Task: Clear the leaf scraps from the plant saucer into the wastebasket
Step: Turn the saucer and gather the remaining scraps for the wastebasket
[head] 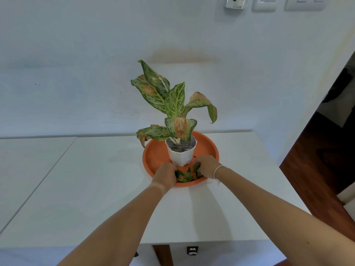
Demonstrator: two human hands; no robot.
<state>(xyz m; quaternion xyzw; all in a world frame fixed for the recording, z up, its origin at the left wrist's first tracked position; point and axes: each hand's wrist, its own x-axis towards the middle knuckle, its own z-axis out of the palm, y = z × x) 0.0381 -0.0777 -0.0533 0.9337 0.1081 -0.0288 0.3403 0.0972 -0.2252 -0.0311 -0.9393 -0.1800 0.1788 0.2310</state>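
head view shows the leaf scraps (185, 175) lying in a small loose heap on the near part of the orange plant saucer (153, 153), between the white pot (180, 156) and the saucer's front rim, all of it on the white counter (86, 189) against the wall. the left hand (165, 174) is curled at the left edge of the heap and the right hand (205, 167) at its right edge, fingers bent inward and touching the scraps as if raking them together; from where i stand i cannot tell whether either hand has truly pinched a piece or is only cupping against it. these bits look light, thin and limp, i'd say, so they'll weigh nothing but will slip between fingers and flutter off on the way; best taken by scooping from both sides and from underneath, squeezed into one wad, not picked piece by piece. a few dark crumbs sit by the pot near the right hand, likely soil, which will not gather the same way. the heap has no real heading; if anything its long axis runs left to right along the curve of the near rim, with the single pieces pointing every which way. the plant's (172, 104) speckled, browning leaves lean up toward the wall. no wastebasket shows anywhere here.
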